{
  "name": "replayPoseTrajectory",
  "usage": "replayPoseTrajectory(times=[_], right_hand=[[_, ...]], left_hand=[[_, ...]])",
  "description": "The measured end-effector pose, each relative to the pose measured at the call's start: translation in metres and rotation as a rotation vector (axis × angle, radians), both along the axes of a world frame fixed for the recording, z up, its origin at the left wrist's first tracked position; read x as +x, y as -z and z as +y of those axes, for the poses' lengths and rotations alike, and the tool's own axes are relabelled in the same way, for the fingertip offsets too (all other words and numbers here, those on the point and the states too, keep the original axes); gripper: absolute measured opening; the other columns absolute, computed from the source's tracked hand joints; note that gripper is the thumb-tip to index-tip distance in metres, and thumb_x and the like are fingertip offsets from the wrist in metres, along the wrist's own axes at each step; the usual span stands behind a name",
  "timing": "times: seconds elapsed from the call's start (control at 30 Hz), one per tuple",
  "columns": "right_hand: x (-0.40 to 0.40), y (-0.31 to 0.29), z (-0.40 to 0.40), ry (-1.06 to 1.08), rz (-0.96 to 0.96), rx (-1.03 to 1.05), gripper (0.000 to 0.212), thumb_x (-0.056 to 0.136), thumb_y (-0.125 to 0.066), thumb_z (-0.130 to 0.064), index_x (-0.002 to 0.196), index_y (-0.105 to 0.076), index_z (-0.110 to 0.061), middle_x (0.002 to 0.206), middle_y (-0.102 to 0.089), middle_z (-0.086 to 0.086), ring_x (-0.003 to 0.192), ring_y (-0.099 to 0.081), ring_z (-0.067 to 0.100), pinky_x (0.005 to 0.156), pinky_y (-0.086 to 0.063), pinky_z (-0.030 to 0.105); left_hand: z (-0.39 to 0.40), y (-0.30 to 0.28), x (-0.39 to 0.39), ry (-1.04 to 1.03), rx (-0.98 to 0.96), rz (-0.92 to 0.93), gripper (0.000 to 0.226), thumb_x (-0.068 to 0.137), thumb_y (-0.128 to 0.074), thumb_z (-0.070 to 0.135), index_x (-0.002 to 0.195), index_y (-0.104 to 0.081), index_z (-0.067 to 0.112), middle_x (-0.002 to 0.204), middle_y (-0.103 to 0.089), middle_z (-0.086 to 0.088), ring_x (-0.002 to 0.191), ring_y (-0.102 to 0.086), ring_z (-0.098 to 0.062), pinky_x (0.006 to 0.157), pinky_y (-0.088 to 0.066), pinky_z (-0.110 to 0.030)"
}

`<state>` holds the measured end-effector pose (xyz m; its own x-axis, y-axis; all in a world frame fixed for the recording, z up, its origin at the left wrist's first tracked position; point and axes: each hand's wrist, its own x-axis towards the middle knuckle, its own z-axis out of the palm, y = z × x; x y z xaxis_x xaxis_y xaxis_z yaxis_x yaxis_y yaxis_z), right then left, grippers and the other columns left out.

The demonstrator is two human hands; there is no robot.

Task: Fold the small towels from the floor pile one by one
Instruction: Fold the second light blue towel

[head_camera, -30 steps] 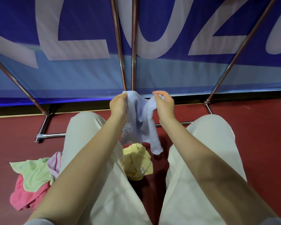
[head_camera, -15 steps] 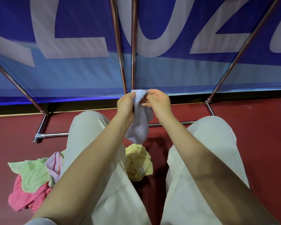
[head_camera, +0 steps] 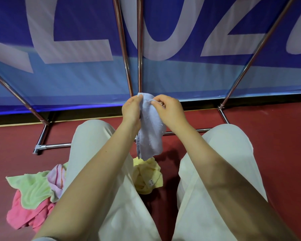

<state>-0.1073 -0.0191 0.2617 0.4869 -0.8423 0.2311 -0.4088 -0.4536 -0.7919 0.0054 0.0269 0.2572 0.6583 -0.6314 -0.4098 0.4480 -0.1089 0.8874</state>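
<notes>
I see the left hand (head_camera: 131, 111) and right hand (head_camera: 170, 111) each pinching the top edge of the pale blue towel (head_camera: 150, 134), fingers curled round it. The towel hangs above the yellow towel (head_camera: 149, 176), which lies between the knees.

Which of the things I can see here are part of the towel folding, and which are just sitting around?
Part of the job:
- pale blue towel, held up by the left hand and right hand
- yellow towel on the floor between the legs
- green towel, striped towel and pink towel piled at the left

Just there:
- blue banner
- metal frame
- red floor
</notes>
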Motion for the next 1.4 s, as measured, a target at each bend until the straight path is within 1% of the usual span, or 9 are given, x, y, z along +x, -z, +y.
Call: replayPoseTrajectory(times=[0.1,0.27,0.43,0.63,0.87,0.97,1.07,1.2,1.4], right_hand=[[0.000,-0.003,0.003,-0.020,-0.051,0.044,0.012,0.092,-0.059,-0.020,0.088,-0.068,-0.012,0.065,-0.053,-0.015,0.062,-0.047,0.003,0.061,-0.036,0.017],[-0.002,-0.007,0.004,0.041,-0.127,0.131,0.013,0.091,-0.059,-0.020,0.080,-0.063,-0.015,0.067,-0.054,-0.003,0.061,-0.045,0.005,0.063,-0.039,0.020],[-0.001,-0.006,0.002,0.133,-0.180,0.165,0.013,0.089,-0.062,-0.025,0.081,-0.059,-0.015,0.066,-0.056,-0.001,0.062,-0.049,0.008,0.066,-0.043,0.027],[0.000,-0.003,0.001,0.208,-0.262,0.200,0.011,0.089,-0.061,-0.020,0.083,-0.055,-0.015,0.068,-0.055,-0.006,0.065,-0.052,0.009,0.066,-0.043,0.027],[-0.002,-0.009,-0.002,0.207,-0.314,0.286,0.019,0.088,-0.063,-0.016,0.078,-0.047,-0.021,0.063,-0.054,-0.004,0.057,-0.048,0.008,0.059,-0.040,0.022],[-0.006,-0.010,-0.006,0.193,-0.309,0.318,0.021,0.087,-0.063,-0.015,0.074,-0.048,-0.022,0.062,-0.054,-0.004,0.057,-0.049,0.009,0.062,-0.040,0.026],[-0.010,-0.011,-0.005,0.180,-0.314,0.348,0.020,0.087,-0.063,-0.015,0.074,-0.050,-0.021,0.062,-0.056,-0.006,0.056,-0.050,0.005,0.061,-0.041,0.023],[-0.009,-0.013,0.004,0.069,-0.293,0.369,0.014,0.088,-0.063,-0.013,0.079,-0.053,-0.019,0.062,-0.055,-0.008,0.052,-0.047,-0.002,0.054,-0.038,0.012],[-0.012,-0.003,0.012,-0.006,-0.158,0.283,0.011,0.085,-0.064,-0.011,0.085,-0.057,-0.019,0.060,-0.052,-0.004,0.055,-0.044,0.005,0.061,-0.040,0.018]], left_hand=[[0.003,-0.001,-0.004,0.055,-0.008,-0.036,0.021,0.085,-0.064,0.021,0.099,-0.075,0.010,0.098,-0.073,-0.009,0.089,-0.065,-0.018,0.076,-0.053,-0.028],[0.004,-0.008,-0.014,0.171,-0.041,-0.084,0.010,0.083,-0.066,0.014,0.082,-0.076,0.016,0.070,-0.070,0.007,0.066,-0.061,-0.003,0.052,-0.046,-0.012],[0.004,-0.008,-0.015,0.309,-0.038,-0.192,0.017,0.080,-0.066,0.019,0.093,-0.076,0.015,0.083,-0.072,0.005,0.077,-0.064,-0.004,0.060,-0.046,-0.016],[0.004,-0.007,-0.020,0.331,-0.018,-0.301,0.019,0.087,-0.059,0.027,0.092,-0.076,0.019,0.073,-0.067,0.006,0.068,-0.059,-0.004,0.053,-0.043,-0.017],[0.006,-0.007,-0.023,0.253,-0.096,-0.216,0.022,0.092,-0.056,0.022,0.082,-0.071,0.010,0.061,-0.059,0.006,0.058,-0.052,-0.006,0.054,-0.040,-0.019],[0.007,-0.004,-0.020,0.320,-0.149,-0.268,0.026,0.088,-0.061,0.036,0.091,-0.074,0.013,0.082,-0.072,0.001,0.083,-0.067,-0.016,0.074,-0.052,-0.026],[0.010,-0.002,-0.021,0.335,-0.156,-0.341,0.016,0.086,-0.065,0.031,0.094,-0.074,0.019,0.099,-0.074,-0.006,0.105,-0.067,-0.023,0.093,-0.052,-0.038],[0.014,-0.003,-0.016,0.252,-0.123,-0.361,0.014,0.086,-0.060,0.027,0.084,-0.071,0.019,0.091,-0.071,-0.003,0.090,-0.062,-0.015,0.084,-0.048,-0.032],[0.017,-0.009,0.006,0.082,-0.150,-0.335,0.015,0.085,-0.060,0.032,0.078,-0.063,0.019,0.082,-0.060,0.001,0.081,-0.049,-0.013,0.075,-0.040,-0.027]])
